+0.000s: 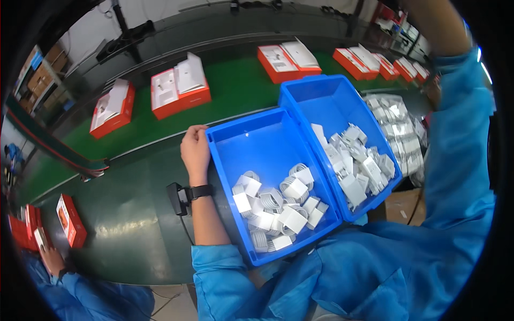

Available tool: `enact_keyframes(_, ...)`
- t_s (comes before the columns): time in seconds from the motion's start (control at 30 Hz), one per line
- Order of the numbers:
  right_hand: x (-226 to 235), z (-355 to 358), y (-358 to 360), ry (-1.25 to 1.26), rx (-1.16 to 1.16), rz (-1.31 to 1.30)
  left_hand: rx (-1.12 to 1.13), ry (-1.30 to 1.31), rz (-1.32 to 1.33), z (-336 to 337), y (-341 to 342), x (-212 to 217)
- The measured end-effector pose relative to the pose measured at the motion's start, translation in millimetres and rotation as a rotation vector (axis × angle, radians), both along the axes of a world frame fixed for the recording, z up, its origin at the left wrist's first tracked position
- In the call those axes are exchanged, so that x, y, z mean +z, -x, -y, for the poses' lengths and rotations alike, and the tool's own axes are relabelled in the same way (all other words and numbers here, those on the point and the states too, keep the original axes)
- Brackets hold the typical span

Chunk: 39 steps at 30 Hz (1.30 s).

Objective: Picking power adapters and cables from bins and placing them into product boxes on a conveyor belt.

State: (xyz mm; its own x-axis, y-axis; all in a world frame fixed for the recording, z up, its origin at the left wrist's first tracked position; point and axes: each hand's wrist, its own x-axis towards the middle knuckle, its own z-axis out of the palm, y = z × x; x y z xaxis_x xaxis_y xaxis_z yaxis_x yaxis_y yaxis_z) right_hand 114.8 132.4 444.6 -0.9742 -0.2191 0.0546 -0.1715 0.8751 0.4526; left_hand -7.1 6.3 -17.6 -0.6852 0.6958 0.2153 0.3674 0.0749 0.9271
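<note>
My left hand (195,154) is at the far left corner of a blue plastic bin (211,155), its fingers curled in beside the rim. Whether anything is inside those fingers is hidden. A black strap with a small device (181,198) and a cord is on that wrist. Several coiled white cables (272,199) with paper wraps lie in this bin's near half. My right arm (460,117) is raised at the far right, and its hand is beyond the picture's edge. A second blue bin (305,101) sits alongside on the right, with white power adapters (353,190) heaped in it.
Open red-and-white boxes (181,91) stand in a row along the green conveyor belt (230,88). Bagged white parts (399,131) lie right of the bins, above a cardboard box (402,206). At lower left, a co-worker's hand (52,260) is by red boxes (71,220).
</note>
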Motion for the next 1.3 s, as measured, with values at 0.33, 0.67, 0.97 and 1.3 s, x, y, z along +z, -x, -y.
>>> enact_keyframes(0.33,-304.6,-107.4,221.3,0.834,-0.592,-0.327,0.053,0.093,-0.041,4.3,-13.2,19.1)
enact_keyframes(0.67,-393.7,-122.0,236.7,0.599,-0.548,-0.312,0.099,0.115,0.000,11.0,-7.5,18.0)
enact_keyframes(0.97,-376.4,-124.8,200.1,0.438,-0.338,-0.058,0.063,0.112,0.025,1.5,-8.0,12.2)
enact_keyframes(1.3,-308.3,63.8,-53.5,0.747,-0.053,0.585,0.027,0.103,0.049,-0.7,-0.3,13.1)
